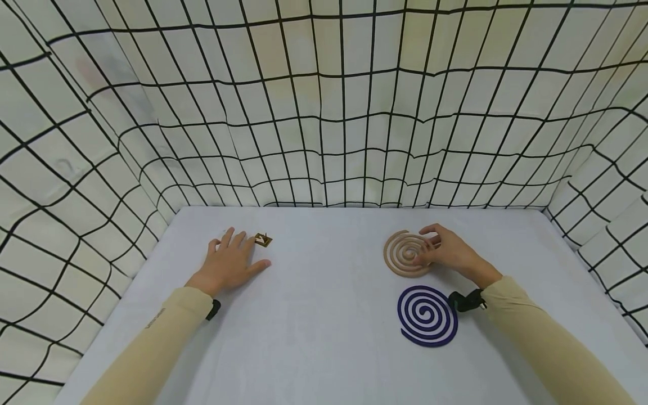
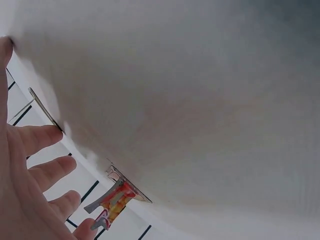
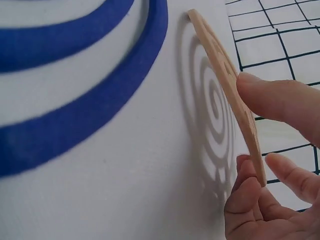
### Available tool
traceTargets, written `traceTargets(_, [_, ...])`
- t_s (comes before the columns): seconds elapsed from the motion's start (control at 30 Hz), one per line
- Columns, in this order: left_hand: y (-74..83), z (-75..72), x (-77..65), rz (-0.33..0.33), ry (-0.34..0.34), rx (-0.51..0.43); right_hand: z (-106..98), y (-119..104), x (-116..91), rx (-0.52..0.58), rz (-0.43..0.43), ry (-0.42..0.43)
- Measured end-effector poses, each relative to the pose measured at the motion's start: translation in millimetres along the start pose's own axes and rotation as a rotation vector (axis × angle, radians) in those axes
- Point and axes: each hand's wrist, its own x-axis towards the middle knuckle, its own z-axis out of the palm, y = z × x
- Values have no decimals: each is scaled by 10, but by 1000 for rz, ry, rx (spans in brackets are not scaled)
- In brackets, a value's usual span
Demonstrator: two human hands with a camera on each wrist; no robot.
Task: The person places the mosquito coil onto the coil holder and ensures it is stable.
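Observation:
My right hand [image 1: 450, 253] holds a tan mosquito coil [image 1: 409, 255] by its right side, thumb on the upper face and fingers at the edge. In the right wrist view that coil [image 3: 227, 82] stands tilted above the table, casting a spiral shadow. A dark blue mosquito coil [image 1: 423, 311] lies flat nearer me, below the right wrist. At the far left, my left hand [image 1: 229, 264] is spread palm down, its index fingertip right at a small gold metal coil stand [image 1: 263, 240]. The left wrist view shows its thin plate [image 2: 46, 110] edge-on with an upright spike.
Beyond the little finger, in the left wrist view, stands a shiny piece with red and yellow colours [image 2: 117, 197]. White cloth covers the table [image 1: 324, 315]. A black grid net [image 1: 344, 118] over white walls bounds its back and sides.

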Motion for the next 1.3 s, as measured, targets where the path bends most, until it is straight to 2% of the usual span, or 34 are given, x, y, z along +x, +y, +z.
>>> traceTargets(0.27, [1, -13, -27, 10, -4, -23, 6, 6, -7, 122, -5, -28])
traceTargets(0.73, [69, 16, -60, 28, -15, -60, 14, -17, -55, 224, -15, -33])
traceTargets(1.03, [131, 33, -83, 40, -7, -59, 44, 14, -68, 359, -6, -94])
traceTargets(1.3, [197, 29, -109, 38, -12, -72, 88, 4, -65, 383, -4, -83])
